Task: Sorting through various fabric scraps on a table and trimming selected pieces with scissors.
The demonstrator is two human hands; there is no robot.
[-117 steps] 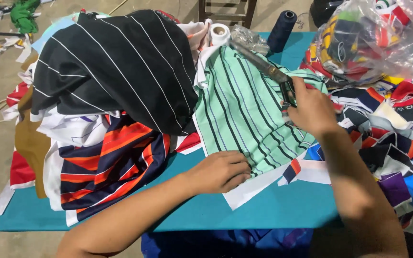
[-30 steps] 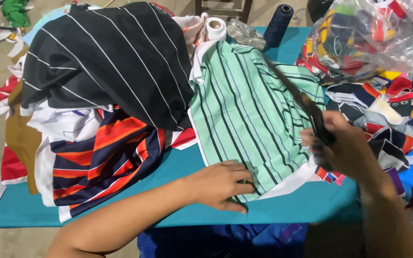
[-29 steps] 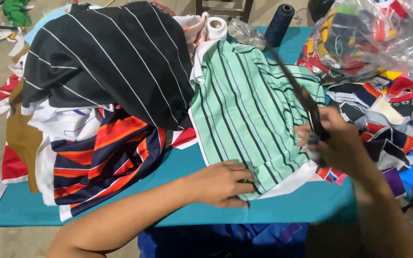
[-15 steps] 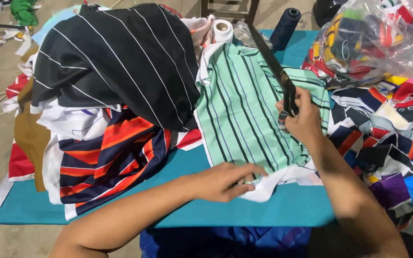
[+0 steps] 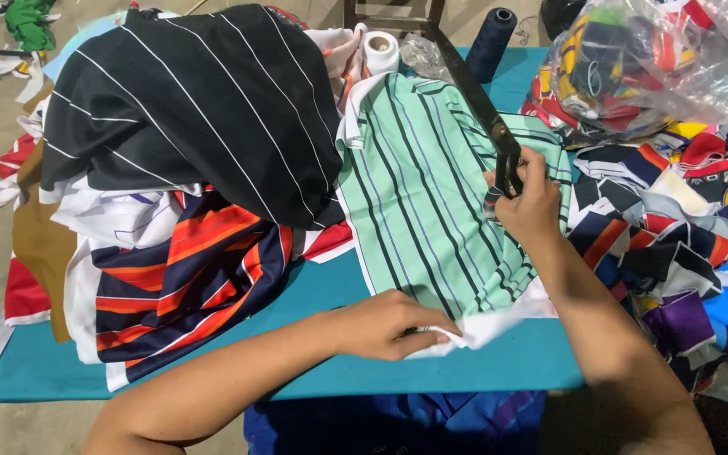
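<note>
On the teal table [image 5: 313,371] in front of me lies the green striped fabric [image 5: 431,194], mint with dark stripes, spread flat between my two hands. My left hand [image 5: 389,324] sits at its near edge, fingers curled and pinching the white hem down against the table top. My right hand [image 5: 532,206] is at the fabric's right edge, farther from me, closed around the handles of the big dark scissors [image 5: 478,109]. The blades point up and away from me, slanting over the upper right part of the green piece; can't tell whether the blades are parted or together. So the fabric runs from left hand at the near corner up to right hand at the right side, both hands touching it.

Left of the green piece, overlapping its edge, is a heap: black fabric with thin white stripes [image 5: 187,109] on top, navy and orange striped fabric [image 5: 187,278] under it, hanging toward the table's near edge. At the far end of the table stand a white thread spool [image 5: 380,52] and a dark blue thread cone [image 5: 490,38]. Right of my right arm lies a pile of multicoloured scraps [image 5: 684,244], with a clear plastic bag of scraps [image 5: 650,59] behind it.
</note>
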